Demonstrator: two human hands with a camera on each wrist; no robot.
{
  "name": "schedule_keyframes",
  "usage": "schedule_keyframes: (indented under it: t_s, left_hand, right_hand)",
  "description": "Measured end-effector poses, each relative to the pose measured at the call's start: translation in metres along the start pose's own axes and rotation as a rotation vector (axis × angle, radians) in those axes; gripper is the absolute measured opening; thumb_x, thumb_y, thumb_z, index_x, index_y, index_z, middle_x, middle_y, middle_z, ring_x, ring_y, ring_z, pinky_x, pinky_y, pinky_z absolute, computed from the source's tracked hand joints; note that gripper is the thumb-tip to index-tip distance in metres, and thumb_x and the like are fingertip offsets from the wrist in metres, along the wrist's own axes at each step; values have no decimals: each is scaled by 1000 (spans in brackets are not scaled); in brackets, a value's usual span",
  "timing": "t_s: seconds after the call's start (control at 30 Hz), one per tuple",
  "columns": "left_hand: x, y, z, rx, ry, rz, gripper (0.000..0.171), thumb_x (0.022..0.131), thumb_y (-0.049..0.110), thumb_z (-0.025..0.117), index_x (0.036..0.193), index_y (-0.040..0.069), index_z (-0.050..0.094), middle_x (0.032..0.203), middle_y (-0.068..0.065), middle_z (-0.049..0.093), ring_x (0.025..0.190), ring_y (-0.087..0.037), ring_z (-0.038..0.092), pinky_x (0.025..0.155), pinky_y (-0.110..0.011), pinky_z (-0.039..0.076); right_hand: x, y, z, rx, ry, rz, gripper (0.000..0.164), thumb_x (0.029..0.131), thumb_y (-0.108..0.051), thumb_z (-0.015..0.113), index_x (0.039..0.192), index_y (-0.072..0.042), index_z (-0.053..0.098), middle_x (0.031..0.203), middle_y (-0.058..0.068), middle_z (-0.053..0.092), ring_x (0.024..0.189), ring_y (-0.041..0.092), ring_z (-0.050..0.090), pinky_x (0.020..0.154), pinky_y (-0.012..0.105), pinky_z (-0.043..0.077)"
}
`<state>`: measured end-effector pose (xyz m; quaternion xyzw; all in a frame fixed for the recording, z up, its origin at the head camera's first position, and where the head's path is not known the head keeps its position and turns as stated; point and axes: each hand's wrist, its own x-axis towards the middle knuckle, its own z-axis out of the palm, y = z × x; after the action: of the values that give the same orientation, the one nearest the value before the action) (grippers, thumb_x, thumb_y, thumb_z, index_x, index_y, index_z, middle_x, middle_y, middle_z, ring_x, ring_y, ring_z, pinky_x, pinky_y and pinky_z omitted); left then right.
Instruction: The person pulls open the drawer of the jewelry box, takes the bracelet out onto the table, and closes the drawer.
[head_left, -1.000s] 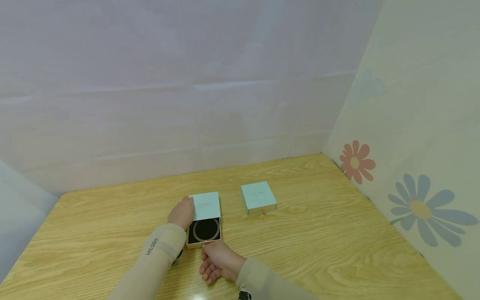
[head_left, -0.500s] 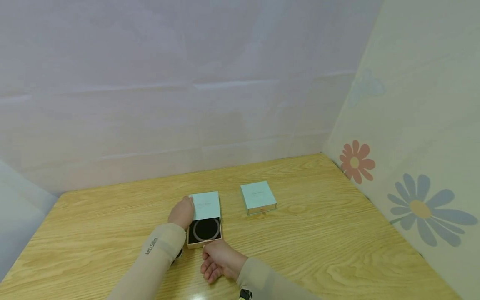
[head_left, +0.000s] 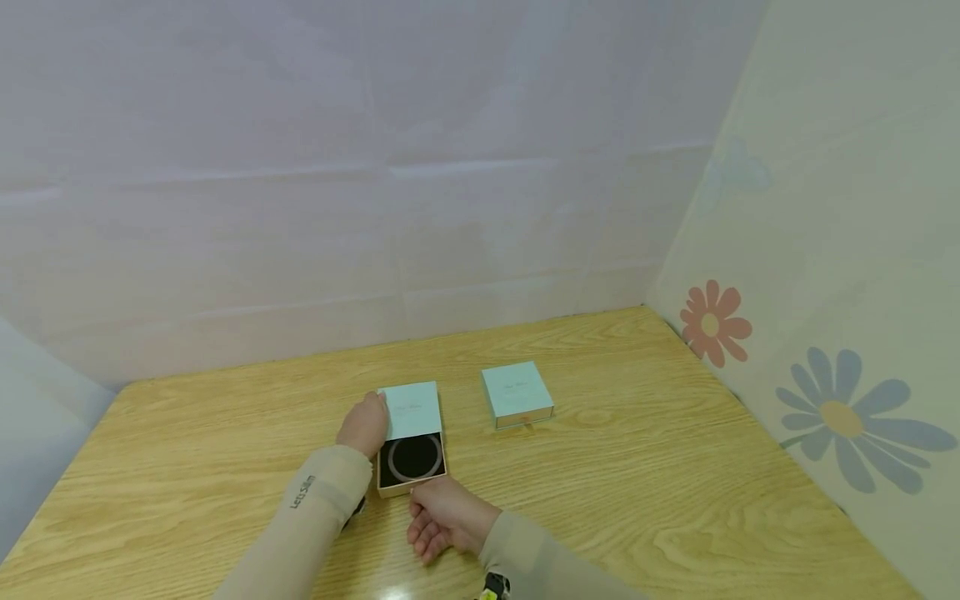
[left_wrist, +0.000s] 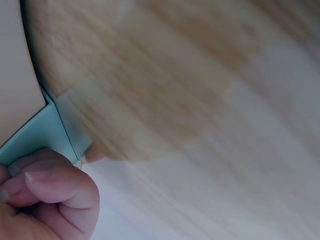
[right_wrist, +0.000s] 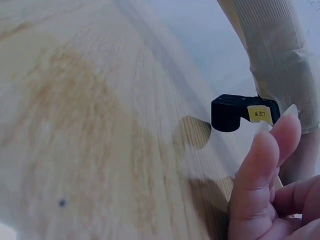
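Observation:
A pale mint drawer box (head_left: 412,410) lies on the table in the head view, its black-lined drawer (head_left: 412,460) pulled out towards me. On the lining rests a thin round ring (head_left: 392,461), like a bangle. My left hand (head_left: 364,425) grips the left side of the mint sleeve; its curled fingers show against a mint corner (left_wrist: 47,132) in the left wrist view. At the drawer's front edge, my right hand (head_left: 450,517) pinches with thumb and forefinger, the other fingers loosely curled. What exactly lies between those fingertips is hidden, and the right wrist view shows no box.
A second mint box (head_left: 517,394), closed, lies to the right on the wood-grain table (head_left: 637,475). Behind stands a pale draped backdrop (head_left: 375,208). A flower-printed sheet (head_left: 832,250) borders the table's right edge. A black wrist camera (right_wrist: 227,112) is strapped to the left sleeve.
My right hand and the drawer's front have shifted slightly to the right, turning the box a little. The left hand keeps its grip, and the second box stays put.

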<state>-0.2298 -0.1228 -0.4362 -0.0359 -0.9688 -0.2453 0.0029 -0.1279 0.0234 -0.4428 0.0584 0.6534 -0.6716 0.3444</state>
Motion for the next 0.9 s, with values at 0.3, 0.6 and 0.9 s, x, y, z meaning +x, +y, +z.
schedule_keyframes:
  t_s: [0.3,0.6,0.9]
  left_hand:
    - [0,-1,2,5,11,5,37,107,10,30,96,-18,52,66,-21,54,67,-40,62,61,-47,53]
    - [-3,2,-1,43,16,32,36,107,8,31,94,-19,52,64,-20,53,63,-38,62,57,-45,53]
    - [-3,1,-1,58,32,64,35,106,7,32,92,-18,51,63,-18,51,60,-37,61,55,-44,52]
  right_hand:
    - [1,2,0,-8,-5,11,30,95,-7,36,69,-12,47,50,0,51,37,7,46,37,22,43]
    - [0,4,1,-13,8,15,35,103,-12,37,71,-11,51,49,0,51,36,7,46,36,22,42]
    - [0,5,2,-11,2,4,36,104,-14,37,70,-11,51,49,1,52,36,7,47,36,23,43]
